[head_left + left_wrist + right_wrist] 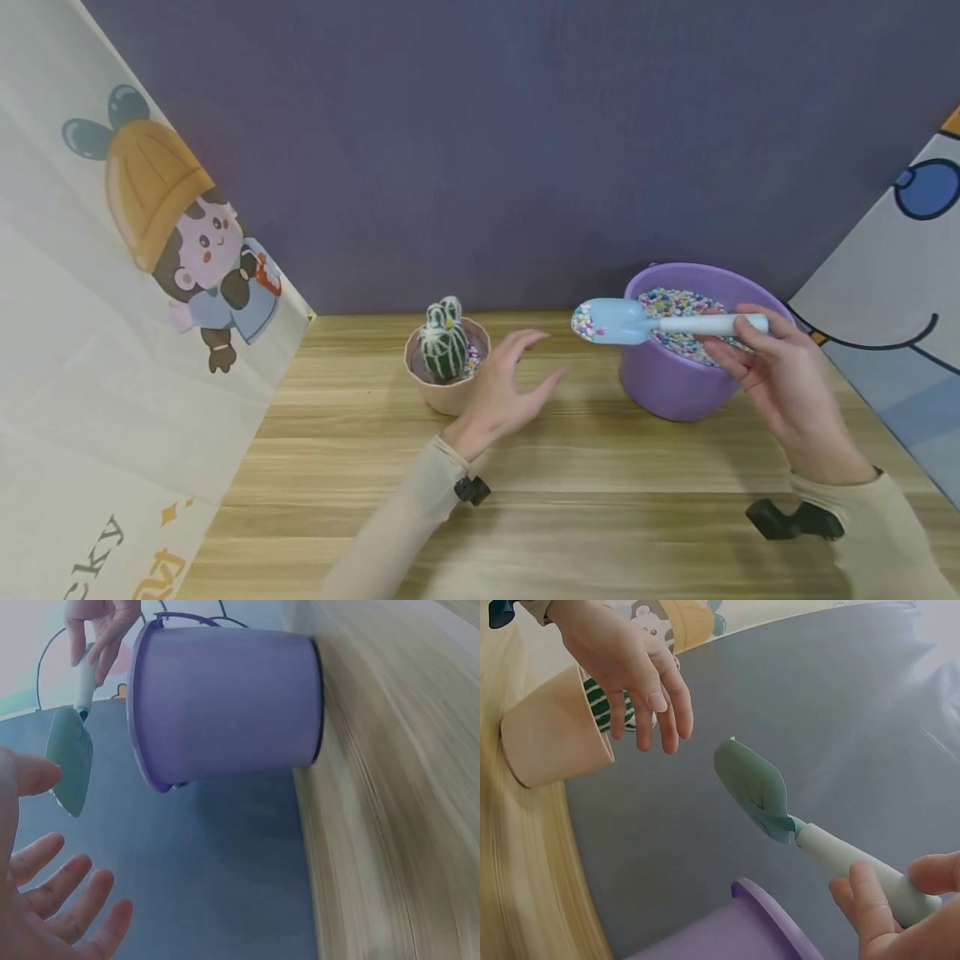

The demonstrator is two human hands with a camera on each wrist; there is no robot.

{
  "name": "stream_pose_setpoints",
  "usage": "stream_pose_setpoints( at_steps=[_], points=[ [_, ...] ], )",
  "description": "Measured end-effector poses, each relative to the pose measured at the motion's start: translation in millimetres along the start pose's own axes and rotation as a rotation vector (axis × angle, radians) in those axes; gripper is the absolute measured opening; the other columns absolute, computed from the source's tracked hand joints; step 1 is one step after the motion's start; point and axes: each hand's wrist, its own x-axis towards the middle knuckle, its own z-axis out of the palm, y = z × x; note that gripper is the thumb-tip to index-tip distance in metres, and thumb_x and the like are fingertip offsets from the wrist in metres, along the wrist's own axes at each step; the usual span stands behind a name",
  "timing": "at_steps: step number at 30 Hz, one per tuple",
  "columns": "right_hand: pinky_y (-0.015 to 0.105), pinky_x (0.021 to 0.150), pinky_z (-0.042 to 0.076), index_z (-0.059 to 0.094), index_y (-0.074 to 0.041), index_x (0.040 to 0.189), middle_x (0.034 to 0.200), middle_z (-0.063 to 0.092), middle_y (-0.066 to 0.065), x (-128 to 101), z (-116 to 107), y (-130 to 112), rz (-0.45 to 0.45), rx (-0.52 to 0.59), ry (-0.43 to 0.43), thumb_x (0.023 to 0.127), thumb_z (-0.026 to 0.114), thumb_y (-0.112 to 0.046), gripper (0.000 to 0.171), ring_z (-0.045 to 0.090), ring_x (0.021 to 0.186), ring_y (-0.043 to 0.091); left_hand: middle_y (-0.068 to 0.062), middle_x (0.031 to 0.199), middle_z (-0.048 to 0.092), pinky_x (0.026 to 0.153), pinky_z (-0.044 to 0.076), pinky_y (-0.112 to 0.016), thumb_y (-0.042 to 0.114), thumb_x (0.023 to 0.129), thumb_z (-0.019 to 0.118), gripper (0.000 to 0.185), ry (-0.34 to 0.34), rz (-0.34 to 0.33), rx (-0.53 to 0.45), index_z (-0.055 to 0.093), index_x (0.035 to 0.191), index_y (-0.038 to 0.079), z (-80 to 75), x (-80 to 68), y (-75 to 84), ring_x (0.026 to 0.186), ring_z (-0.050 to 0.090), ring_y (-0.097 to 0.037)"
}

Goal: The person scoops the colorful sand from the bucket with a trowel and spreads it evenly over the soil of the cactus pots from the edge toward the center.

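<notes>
My right hand (787, 383) grips the white handle of a light blue trowel (618, 322), held level above a purple bucket (675, 383). Colourful pebbles (596, 321) lie in the trowel's scoop, and more of them fill the bucket. My left hand (506, 396) is held with spread fingers, just right of a pale pink flowerpot (447, 398), and holds nothing. A green cactus with white stripes (444, 350) stands in that pot, with a few pebbles beside it. In the right wrist view the trowel (751, 784) points toward the left hand (641, 682).
The pot and bucket stand on a wood-grain table (525, 508) against a dark blue-grey back wall (495, 158). A white sheet with a cartoon figure (206, 233) hangs at the left. Another cartoon-printed panel (885, 275) stands at the right, close to the bucket.
</notes>
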Motion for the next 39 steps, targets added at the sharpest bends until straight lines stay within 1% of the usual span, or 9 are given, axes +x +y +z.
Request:
stream_pose_setpoints(
  at_steps=[5,9,13,18,22,25,31,36,39],
  points=[
    [0.040,0.091,0.066,0.059,0.006,0.120,0.116,0.070,0.021,-5.7,7.4,6.2,-0.004,0.000,-0.006,0.110,0.042,0.007,0.020,0.081,0.093,0.036,-0.004,0.136,0.071,0.112,0.055,-0.042,0.029,0.094,0.080,0.050,0.040,0.084,0.055,0.066,0.138,0.011,-11.2,-11.4,-6.9,0.125,0.067,-0.022],
    [0.040,0.090,0.066,0.057,0.006,0.119,0.116,0.074,0.023,-10.3,13.1,12.1,-0.005,0.001,-0.021,0.110,0.041,0.007,0.018,0.081,0.093,0.036,-0.002,0.131,0.073,0.111,0.055,-0.040,0.032,0.096,0.078,0.043,0.039,0.121,0.096,0.069,0.133,0.012,-16.3,-21.5,-12.9,0.122,0.068,-0.020],
    [0.039,0.091,0.066,0.058,0.005,0.119,0.116,0.072,0.023,-15.0,19.1,18.0,-0.001,-0.008,-0.017,0.110,0.042,0.007,0.019,0.081,0.094,0.035,-0.002,0.128,0.074,0.110,0.056,-0.037,0.030,0.095,0.078,0.040,0.057,0.161,0.097,0.070,0.130,0.011,-19.5,-33.3,-19.8,0.120,0.069,-0.020],
    [0.037,0.092,0.066,0.059,0.004,0.123,0.118,0.066,0.021,-20.4,27.1,24.3,0.009,-0.017,0.002,0.109,0.044,0.007,0.020,0.081,0.094,0.034,-0.007,0.125,0.076,0.110,0.056,-0.038,0.021,0.090,0.083,0.038,0.151,0.274,0.098,0.072,0.124,0.009,-23.4,-44.4,-27.8,0.119,0.070,-0.023],
    [0.037,0.092,0.065,0.058,0.004,0.124,0.117,0.067,0.019,-24.3,33.9,31.4,0.014,-0.029,0.009,0.109,0.045,0.006,0.019,0.081,0.093,0.033,-0.011,0.119,0.078,0.106,0.059,-0.040,0.011,0.084,0.084,0.036,0.240,0.347,0.077,0.074,0.117,0.005,-28.2,-52.0,-36.4,0.114,0.072,-0.027],
    [0.037,0.092,0.065,0.059,0.004,0.122,0.116,0.069,0.018,-27.3,38.6,37.2,0.006,-0.049,0.009,0.109,0.046,0.006,0.018,0.081,0.092,0.031,-0.010,0.115,0.078,0.103,0.060,-0.040,0.007,0.082,0.084,0.034,0.277,0.351,0.063,0.075,0.115,0.005,-35.7,-57.3,-41.8,0.110,0.072,-0.027],
    [0.036,0.092,0.065,0.060,0.002,0.119,0.113,0.073,0.016,-36.9,46.4,47.3,0.010,-0.058,0.005,0.110,0.047,0.005,0.016,0.082,0.092,0.028,-0.008,0.111,0.078,0.098,0.060,-0.036,0.007,0.083,0.083,0.029,0.320,0.298,0.088,0.077,0.111,0.006,-57.9,-69.2,-53.6,0.105,0.072,-0.026],
    [0.035,0.092,0.065,0.060,0.001,0.120,0.112,0.077,0.016,-43.5,54.4,55.9,0.022,-0.076,0.006,0.110,0.049,0.002,0.015,0.082,0.091,0.025,-0.010,0.101,0.078,0.091,0.059,-0.024,0.005,0.081,0.082,0.022,0.372,0.327,0.095,0.077,0.103,0.004,-74.0,-76.6,-64.7,0.092,0.072,-0.026],
    [0.034,0.091,0.066,0.061,0.000,0.119,0.112,0.079,0.016,-45.5,60.3,61.7,0.023,-0.098,0.016,0.110,0.050,0.001,0.014,0.081,0.091,0.023,-0.012,0.096,0.078,0.092,0.058,-0.019,0.005,0.081,0.081,0.019,0.408,0.347,0.082,0.078,0.099,0.003,-81.3,-79.6,-71.7,0.088,0.072,-0.027]
  ],
)
